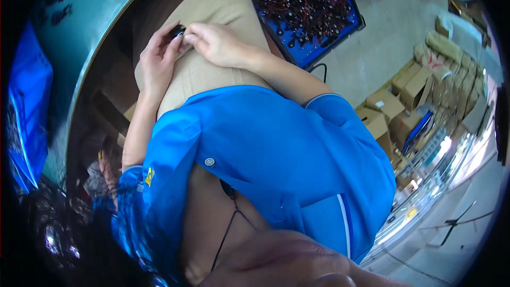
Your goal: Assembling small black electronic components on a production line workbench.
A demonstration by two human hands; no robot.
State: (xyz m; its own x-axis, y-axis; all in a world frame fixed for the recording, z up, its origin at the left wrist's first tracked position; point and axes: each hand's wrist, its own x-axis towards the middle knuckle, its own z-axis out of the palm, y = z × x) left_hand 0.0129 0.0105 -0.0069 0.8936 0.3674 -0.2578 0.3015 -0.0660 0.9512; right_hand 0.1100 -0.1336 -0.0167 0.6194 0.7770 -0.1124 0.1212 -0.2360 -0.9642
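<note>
At about eleven o'clock in the view, the left hand (156,61) and right hand (215,42) meet over a tan-trousered lap (212,5) — both pinched together on a small black rounded part (177,31), probably a plastic component, though it is mostly hidden. At one o'clock sits a blue tray of red-wired black parts (303,5); brown cardboard boxes (404,101) crowd three o'clock.

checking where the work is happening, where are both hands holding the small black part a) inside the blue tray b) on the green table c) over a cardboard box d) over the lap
d, since the left hand and right hand meet on the small black part above the tan trousers, beside the blue tray.
</note>
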